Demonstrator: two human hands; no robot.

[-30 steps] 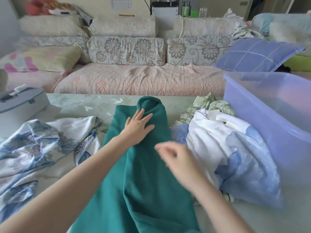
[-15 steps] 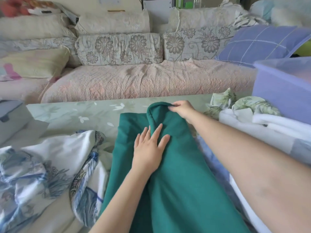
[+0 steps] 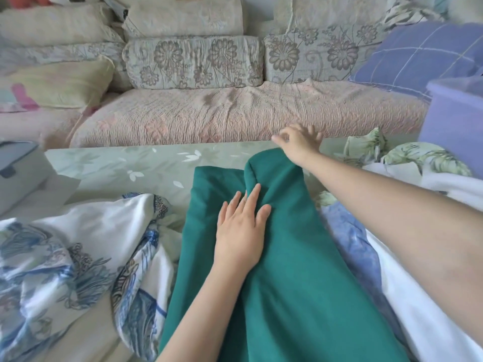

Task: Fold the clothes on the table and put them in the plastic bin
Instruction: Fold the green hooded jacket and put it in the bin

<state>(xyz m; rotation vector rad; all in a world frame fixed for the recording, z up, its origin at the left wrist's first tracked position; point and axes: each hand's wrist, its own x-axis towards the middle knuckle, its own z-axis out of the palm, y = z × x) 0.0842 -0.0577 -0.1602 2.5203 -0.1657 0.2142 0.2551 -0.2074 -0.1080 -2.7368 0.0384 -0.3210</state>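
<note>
Head view: the green garment (image 3: 300,270) lies lengthwise down the middle of the table (image 3: 125,165), its far end near the sofa-side edge and its near end running out of the bottom of the frame.
Green garment: it looks doubled over on itself, with a rounded fold ridge showing at the far end, so the folding is judged to be under way, not finished.
Left hand (image 3: 241,231): laid flat on the cloth just below that ridge, fingers straight and holding nothing. It is most likely pinning the layers so they don't slide.
Right hand (image 3: 300,145): stretched out to the far corner, wrist over the fabric, fingers loosely spread and blurred, with nothing visibly gripped. It reads as smoothing or squaring that end.
Plastic bin (image 3: 454,118): lilac, at the far right edge and well apart from the garment. Its inside is not visible.
White cloth (image 3: 418,322): heaped between garment and bin, unfolded, with a leaf-print piece (image 3: 423,158) behind it.
Blue-patterned cloth (image 3: 65,257): crumpled on the left, touching the garment's left edge and awaiting its turn.
Progress: early, judging by the pile not yet folded.
Grey case (image 3: 18,165): on the far left corner of the table.
Sofa (image 3: 235,113): directly behind the table, stacked with floral cushions.
</note>
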